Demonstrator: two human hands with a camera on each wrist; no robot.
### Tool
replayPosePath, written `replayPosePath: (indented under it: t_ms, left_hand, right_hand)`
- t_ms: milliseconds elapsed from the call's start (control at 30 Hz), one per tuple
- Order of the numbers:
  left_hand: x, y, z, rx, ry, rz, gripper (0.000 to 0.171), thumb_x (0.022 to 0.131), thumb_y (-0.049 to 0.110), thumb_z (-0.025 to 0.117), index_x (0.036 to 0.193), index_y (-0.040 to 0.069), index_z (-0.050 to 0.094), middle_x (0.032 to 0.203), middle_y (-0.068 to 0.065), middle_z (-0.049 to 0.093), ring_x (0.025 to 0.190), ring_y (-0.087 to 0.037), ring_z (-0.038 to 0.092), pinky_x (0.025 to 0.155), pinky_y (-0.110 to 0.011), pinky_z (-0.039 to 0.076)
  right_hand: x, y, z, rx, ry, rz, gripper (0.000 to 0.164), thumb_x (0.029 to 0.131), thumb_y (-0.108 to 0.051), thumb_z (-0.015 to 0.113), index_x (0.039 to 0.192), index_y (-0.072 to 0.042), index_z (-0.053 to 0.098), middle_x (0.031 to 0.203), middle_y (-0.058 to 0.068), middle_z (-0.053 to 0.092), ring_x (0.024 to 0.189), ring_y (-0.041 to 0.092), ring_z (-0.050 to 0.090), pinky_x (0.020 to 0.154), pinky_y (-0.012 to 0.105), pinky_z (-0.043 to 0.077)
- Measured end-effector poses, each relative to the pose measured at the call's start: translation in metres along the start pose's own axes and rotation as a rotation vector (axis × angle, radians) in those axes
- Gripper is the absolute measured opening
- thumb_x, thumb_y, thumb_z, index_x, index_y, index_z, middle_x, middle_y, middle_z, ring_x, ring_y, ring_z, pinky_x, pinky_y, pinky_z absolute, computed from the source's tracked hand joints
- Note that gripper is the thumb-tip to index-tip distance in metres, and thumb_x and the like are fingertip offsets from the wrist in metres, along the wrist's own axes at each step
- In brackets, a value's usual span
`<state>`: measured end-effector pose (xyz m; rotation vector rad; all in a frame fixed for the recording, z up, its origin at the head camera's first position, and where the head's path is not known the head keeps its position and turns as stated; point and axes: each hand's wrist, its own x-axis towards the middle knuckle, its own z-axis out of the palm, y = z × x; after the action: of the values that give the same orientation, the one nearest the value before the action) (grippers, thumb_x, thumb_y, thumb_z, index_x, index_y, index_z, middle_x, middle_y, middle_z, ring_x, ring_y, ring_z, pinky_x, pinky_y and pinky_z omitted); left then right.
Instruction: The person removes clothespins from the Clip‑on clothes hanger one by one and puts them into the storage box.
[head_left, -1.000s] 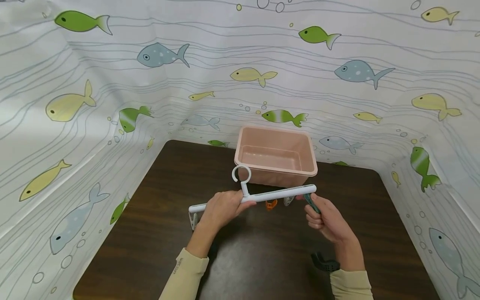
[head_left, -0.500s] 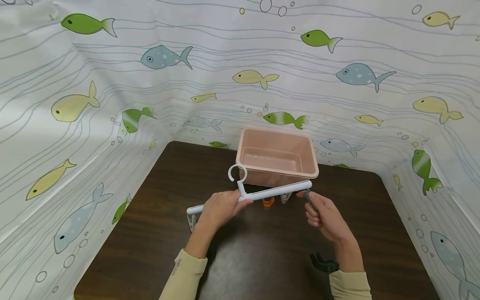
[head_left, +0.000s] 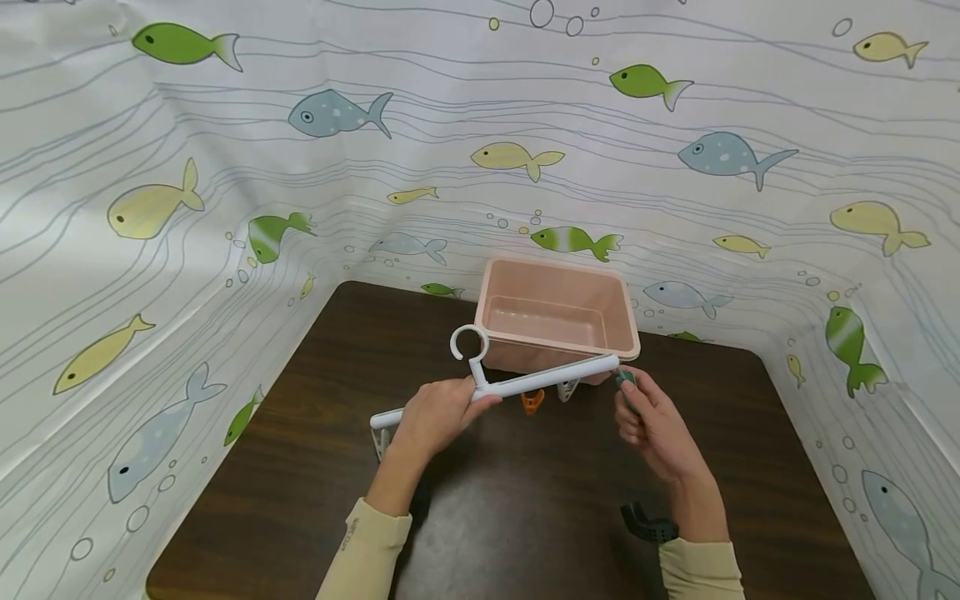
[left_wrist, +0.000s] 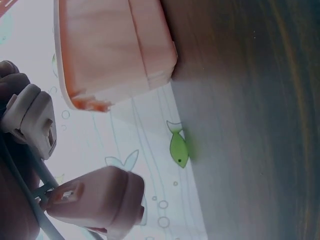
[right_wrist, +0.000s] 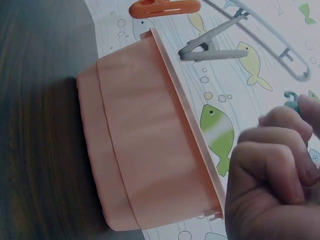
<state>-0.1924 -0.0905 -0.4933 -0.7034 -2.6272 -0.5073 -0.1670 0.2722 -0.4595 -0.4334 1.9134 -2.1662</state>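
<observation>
A white hanger (head_left: 547,378) with a round hook is held in the air, tilted up to the right. My left hand (head_left: 437,417) grips its bar just left of the hook. Under the bar hang an orange clip (head_left: 532,402) and a grey clip (head_left: 567,389); a pale clip (head_left: 380,442) hangs at the left end. My right hand (head_left: 660,421) pinches a small green clip (head_left: 627,382) by the bar's right end. In the right wrist view that green clip (right_wrist: 291,100) shows a gap from the hanger's end; curled fingers hide most of it.
A pink plastic tub (head_left: 562,340) stands at the back of the dark wooden table (head_left: 525,517), behind the hanger. Fish-patterned sheeting (head_left: 420,150) walls the table at the back and both sides. A black strap piece (head_left: 647,525) sits by the right wrist.
The green clip has gone from under the bar's right end to just beyond it, in my right hand. The hanger has shifted slightly left, its right end higher.
</observation>
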Motion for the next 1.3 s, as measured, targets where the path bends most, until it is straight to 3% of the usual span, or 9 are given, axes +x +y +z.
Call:
replayPosePath:
  t_ms: [267,467,667,800,867,1000,1100,1200,1300]
  left_hand:
    - [0.001,-0.001,-0.001,-0.025,0.022,0.014,0.048,0.105,0.058,0.061,0.082,0.017,0.052,0.065,0.007,0.041,0.054,-0.010,0.040,0.051,-0.029,0.036]
    - [0.001,-0.001,-0.001,-0.046,0.011,0.016,0.048,0.106,0.059,0.057,0.083,0.017,0.053,0.065,0.008,0.041,0.055,-0.010,0.041,0.051,-0.030,0.038]
    - [0.002,-0.001,-0.001,-0.038,0.004,0.016,0.046,0.105,0.057,0.061,0.083,0.017,0.054,0.066,0.009,0.041,0.055,-0.010,0.042,0.051,-0.030,0.038]
    - [0.002,-0.001,-0.001,-0.041,0.014,0.025,0.047,0.105,0.057,0.060,0.083,0.017,0.053,0.066,0.009,0.042,0.055,-0.010,0.041,0.051,-0.029,0.038]
    - [0.001,-0.001,0.000,-0.048,0.018,0.027,0.047,0.105,0.057,0.060,0.083,0.016,0.053,0.066,0.009,0.041,0.055,-0.010,0.040,0.051,-0.029,0.037]
    - [-0.002,-0.002,0.001,-0.057,0.015,0.026,0.050,0.106,0.061,0.054,0.083,0.016,0.054,0.066,0.009,0.040,0.055,-0.009,0.039,0.051,-0.028,0.036]
    - [-0.003,-0.003,0.004,-0.064,0.013,0.028,0.053,0.107,0.064,0.046,0.084,0.017,0.054,0.066,0.010,0.039,0.056,-0.009,0.039,0.052,-0.027,0.035]
    - [-0.004,-0.003,0.005,-0.070,0.014,0.032,0.055,0.107,0.065,0.042,0.085,0.017,0.054,0.067,0.010,0.039,0.056,-0.009,0.039,0.052,-0.027,0.035]
    - [-0.005,-0.003,0.006,-0.078,0.012,0.031,0.055,0.107,0.066,0.042,0.084,0.018,0.053,0.067,0.011,0.039,0.056,-0.010,0.040,0.052,-0.027,0.035]
  right_hand:
    - [0.012,-0.003,0.001,-0.071,0.241,-0.019,0.049,0.117,-0.035,0.045,0.159,-0.012,0.036,0.084,-0.005,0.042,0.059,0.014,0.025,0.061,0.040,0.021]
    - [0.024,-0.008,0.002,-0.151,0.312,-0.029,0.054,0.116,-0.034,0.048,0.165,-0.014,0.036,0.093,-0.004,0.053,0.059,0.008,0.033,0.062,0.042,0.022]
    - [0.039,-0.009,0.003,-0.251,0.450,0.003,0.046,0.112,-0.038,0.058,0.148,-0.010,0.049,0.084,-0.007,0.060,0.062,0.010,0.046,0.056,0.030,0.034]
    - [0.051,-0.007,0.005,-0.362,0.548,-0.004,0.042,0.110,-0.036,0.063,0.137,-0.004,0.055,0.103,-0.003,0.071,0.085,0.006,0.064,0.077,0.020,0.052]
    - [0.056,-0.006,0.006,-0.407,0.563,-0.032,0.039,0.110,-0.032,0.064,0.135,-0.002,0.059,0.119,0.006,0.074,0.101,0.006,0.068,0.090,0.017,0.053]
    - [0.067,-0.004,0.009,-0.504,0.538,-0.093,0.036,0.112,-0.027,0.062,0.136,-0.001,0.063,0.127,0.023,0.073,0.106,0.011,0.069,0.083,0.016,0.052]
    - [0.075,-0.003,0.009,-0.594,0.515,-0.107,0.036,0.113,-0.028,0.058,0.139,-0.003,0.061,0.127,0.022,0.073,0.103,0.018,0.066,0.072,0.021,0.052]
    - [0.082,-0.003,0.008,-0.677,0.508,-0.082,0.038,0.114,-0.033,0.057,0.137,-0.004,0.063,0.126,0.019,0.074,0.108,0.028,0.068,0.073,0.032,0.054]
    - [0.087,-0.002,0.005,-0.772,0.504,-0.039,0.039,0.112,-0.037,0.059,0.132,-0.004,0.066,0.128,0.021,0.074,0.122,0.040,0.068,0.106,0.052,0.046]
